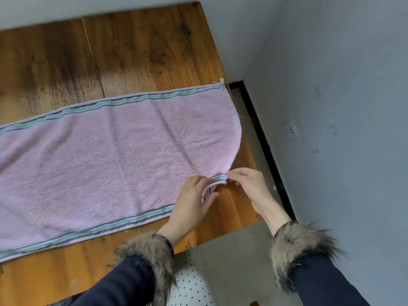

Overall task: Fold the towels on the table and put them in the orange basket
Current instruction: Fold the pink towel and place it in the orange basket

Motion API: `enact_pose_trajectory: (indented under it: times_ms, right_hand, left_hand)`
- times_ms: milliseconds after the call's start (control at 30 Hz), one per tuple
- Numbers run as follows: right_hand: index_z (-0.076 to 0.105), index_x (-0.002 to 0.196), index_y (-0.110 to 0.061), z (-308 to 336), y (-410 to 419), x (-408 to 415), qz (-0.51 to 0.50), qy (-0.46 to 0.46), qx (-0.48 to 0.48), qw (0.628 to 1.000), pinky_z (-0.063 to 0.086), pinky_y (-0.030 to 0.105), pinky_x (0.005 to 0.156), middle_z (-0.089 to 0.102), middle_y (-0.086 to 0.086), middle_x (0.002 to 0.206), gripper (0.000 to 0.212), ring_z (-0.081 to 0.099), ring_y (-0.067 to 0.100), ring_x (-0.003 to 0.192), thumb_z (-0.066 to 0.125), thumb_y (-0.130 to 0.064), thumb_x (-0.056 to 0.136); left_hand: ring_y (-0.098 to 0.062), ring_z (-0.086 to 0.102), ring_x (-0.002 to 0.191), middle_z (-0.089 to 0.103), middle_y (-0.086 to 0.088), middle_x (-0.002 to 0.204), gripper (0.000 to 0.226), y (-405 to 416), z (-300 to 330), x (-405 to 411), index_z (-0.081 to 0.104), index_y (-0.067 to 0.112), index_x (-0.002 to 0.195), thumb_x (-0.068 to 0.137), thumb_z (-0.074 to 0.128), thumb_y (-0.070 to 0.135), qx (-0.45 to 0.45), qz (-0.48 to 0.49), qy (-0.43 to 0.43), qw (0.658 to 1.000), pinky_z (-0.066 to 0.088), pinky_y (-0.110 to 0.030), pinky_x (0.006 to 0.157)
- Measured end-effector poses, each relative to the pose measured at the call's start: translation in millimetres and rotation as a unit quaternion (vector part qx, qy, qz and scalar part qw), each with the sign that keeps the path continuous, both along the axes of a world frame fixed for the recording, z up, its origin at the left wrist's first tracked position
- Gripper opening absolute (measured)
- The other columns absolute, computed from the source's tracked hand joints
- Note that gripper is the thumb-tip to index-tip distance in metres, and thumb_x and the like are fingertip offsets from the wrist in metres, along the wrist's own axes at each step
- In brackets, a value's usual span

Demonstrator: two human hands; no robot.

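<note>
A long pink terry towel (106, 160) with green and dark striped borders lies flat across a worn wooden plank table (136, 51). At its near right corner, lifted slightly, both hands meet. The left hand (189, 204) pinches the striped hem and a small white label between thumb and fingers. The right hand (249, 184) pinches the corner tip. Both wrists show shaggy fur cuffs (295, 246) on dark sleeves.

- We see a pink towel (114, 155) with green-and-navy striped borders, spread flat across the wooden table.
- Its near right corner is lifted and bunched.
</note>
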State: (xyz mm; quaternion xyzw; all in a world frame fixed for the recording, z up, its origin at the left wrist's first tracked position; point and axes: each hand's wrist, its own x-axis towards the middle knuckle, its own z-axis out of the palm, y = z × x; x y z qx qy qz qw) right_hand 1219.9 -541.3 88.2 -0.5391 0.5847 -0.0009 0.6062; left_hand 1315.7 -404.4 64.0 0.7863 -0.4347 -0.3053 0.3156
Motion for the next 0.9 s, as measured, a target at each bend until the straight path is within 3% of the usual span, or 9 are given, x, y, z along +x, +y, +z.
enact_pose_trajectory:
  times_ms: [133, 267, 433, 633, 733, 833, 900]
  right_hand:
    - [0.070, 0.078, -0.017, 2.5, -4.3, 13.1, -0.031, -0.025, 0.027, 0.999, 0.043, 0.008, 0.065, 0.067, -0.008, 0.082, 0.007, 0.057, -0.003, 0.081, 0.066, -0.013, 0.083]
    - [0.071, 0.088, -0.012, 2.7, -11.4, 21.0, 0.015, -0.014, 0.014, 1.000, 0.039, 0.010, 0.069, 0.067, -0.007, 0.087, 0.010, 0.056, -0.003, 0.083, 0.065, -0.019, 0.085]
    - [0.062, 0.090, -0.016, -8.0, -44.7, 40.7, 0.024, 0.021, -0.122, 0.992, 0.046, 0.027, 0.081, 0.061, -0.010, 0.088, 0.021, 0.058, 0.011, 0.087, 0.053, -0.034, 0.092]
    - [0.057, 0.103, -0.008, -19.4, -108.5, 111.0, 0.089, 0.055, -0.307, 0.946, 0.037, 0.022, 0.078, 0.058, 0.000, 0.096, 0.026, 0.052, 0.014, 0.089, 0.049, -0.031, 0.094]
    - [0.057, 0.105, -0.005, -28.1, -131.4, 146.6, 0.102, 0.073, -0.317, 0.940, 0.038, 0.028, 0.080, 0.060, 0.006, 0.101, 0.030, 0.053, 0.021, 0.096, 0.048, -0.031, 0.093]
    - [0.061, 0.085, -0.008, -38.1, -142.4, 175.3, 0.113, 0.098, -0.305, 0.940, 0.036, 0.026, 0.068, 0.059, 0.004, 0.081, 0.036, 0.055, 0.025, 0.084, 0.050, -0.042, 0.090]
    - [0.066, 0.090, -0.004, -43.7, -144.3, 187.0, 0.114, 0.115, -0.306, 0.938, 0.036, 0.027, 0.067, 0.066, 0.010, 0.090, 0.038, 0.060, 0.028, 0.089, 0.052, -0.039, 0.090]
  left_hand:
    - [-0.011, 0.051, 0.098, 0.059, 0.002, 0.103, 0.033, -27.4, -0.7, -0.5, 0.061, 0.016, 0.110, 0.084, 0.065, 0.036, -0.005, 0.075, 0.060, 0.995, 0.036, -0.017, 0.081]
    - [-0.017, 0.057, 0.084, 0.063, -0.003, 0.086, 0.016, -36.8, -1.4, 4.6, 0.065, 0.010, 0.092, 0.088, 0.061, 0.024, -0.003, 0.107, 0.061, 0.992, 0.044, -0.027, 0.074]
    - [-0.009, 0.054, 0.073, 0.060, 0.003, 0.076, 0.013, -18.3, -0.3, 23.3, 0.060, 0.013, 0.084, 0.091, 0.054, 0.023, 0.024, 0.147, 0.089, 0.985, 0.038, -0.015, 0.061]
    - [-0.019, 0.045, 0.082, 0.056, -0.003, 0.079, 0.009, 9.7, -7.0, 61.4, 0.061, 0.008, 0.084, 0.088, 0.057, 0.016, 0.067, 0.196, 0.003, 0.978, 0.029, -0.026, 0.068]
    - [-0.020, 0.044, 0.083, 0.051, -0.001, 0.078, 0.012, 17.2, -17.4, 76.9, 0.063, 0.006, 0.088, 0.088, 0.059, 0.017, 0.092, 0.183, -0.009, 0.979, 0.025, -0.023, 0.070]
    - [-0.019, 0.041, 0.080, 0.047, 0.001, 0.075, 0.012, 22.1, -26.4, 85.0, 0.063, 0.006, 0.084, 0.087, 0.060, 0.017, 0.103, 0.154, -0.005, 0.983, 0.025, -0.019, 0.066]
    - [-0.017, 0.039, 0.079, 0.046, 0.005, 0.072, 0.011, 23.3, -28.0, 87.9, 0.061, 0.010, 0.080, 0.087, 0.060, 0.019, 0.101, 0.147, 0.008, 0.984, 0.030, -0.013, 0.069]
